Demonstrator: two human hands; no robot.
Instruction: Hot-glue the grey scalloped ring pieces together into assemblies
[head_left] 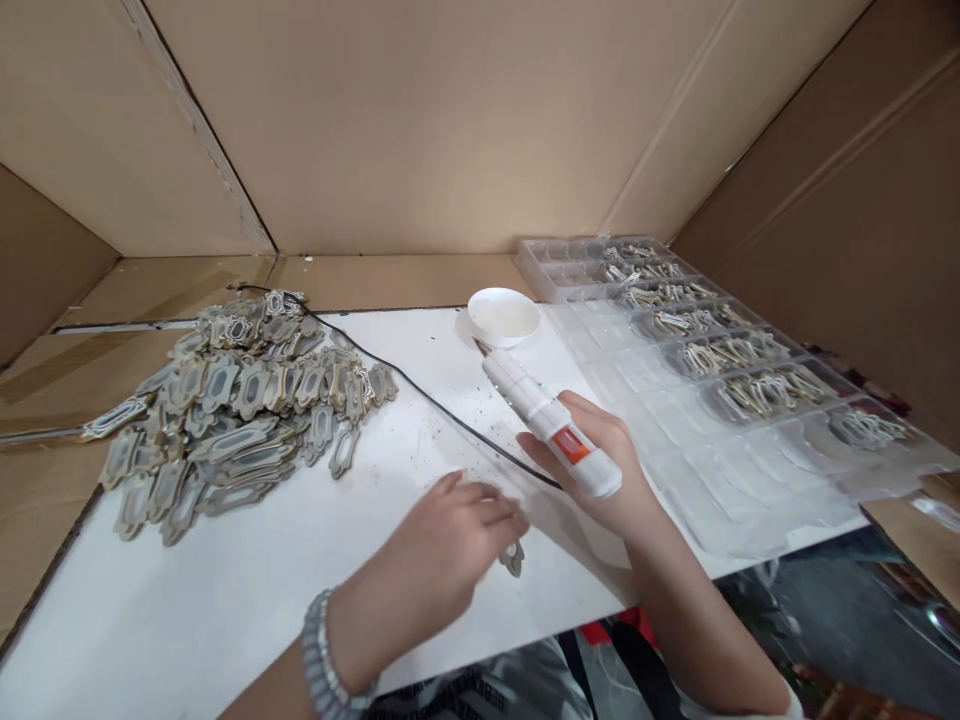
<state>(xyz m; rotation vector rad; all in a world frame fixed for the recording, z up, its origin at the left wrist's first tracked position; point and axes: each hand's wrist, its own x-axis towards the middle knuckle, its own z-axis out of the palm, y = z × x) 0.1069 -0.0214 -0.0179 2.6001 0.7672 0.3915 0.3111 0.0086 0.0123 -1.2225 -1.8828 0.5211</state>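
Note:
My right hand [600, 460] is wrapped round a white cylindrical corded tool [536, 410] with an orange label. Its thin metal tip points up and left, close to a small white dish [503, 312]. My left hand [457, 540], with a grey beaded band at the wrist, is low over the white table. Its fingers are curled over a small frame-shaped piece [513, 560], only one end of which shows past the fingertips. Many similar grey and gold-edged frame pieces [240, 400] lie heaped on the left.
A clear compartment tray [645, 440] on the right holds small metal frame pieces [731, 355] in its far-side compartments. A black cord [420, 390] crosses the white tabletop [300, 590]. Cardboard walls [450, 130] enclose the back and sides.

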